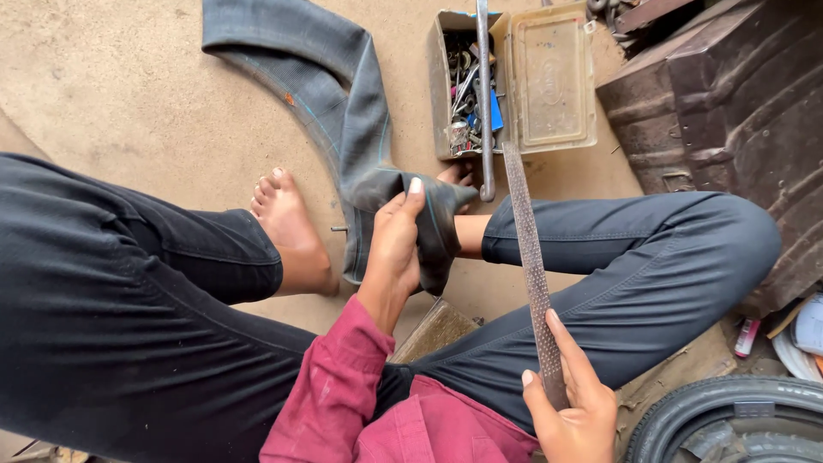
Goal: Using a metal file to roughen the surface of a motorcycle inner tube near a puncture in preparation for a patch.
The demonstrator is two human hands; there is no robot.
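Left hand: your left hand point(396, 250) is closed around a fold of the black inner tube point(343, 103), pinching it taut over your foot.
Right hand: your right hand point(570, 407) is wrapped around the long metal rasp point(530, 257), which points away toward the tube.
Beyond: the open toolbox point(549, 77) lies just past the tube, on the floor point(111, 86).

Beyond the fingers an open metal box point(549, 81) sits on the dirt floor point(129, 94), its tray full of bolts and small tools point(467, 103). A bent steel rod point(485, 94) lies across the box. To the right of the fingers stands a rusty metal panel point(729, 94). Just beside them, low right, lies a tyre point(729, 416), with a small red tube point(747, 337) near it.
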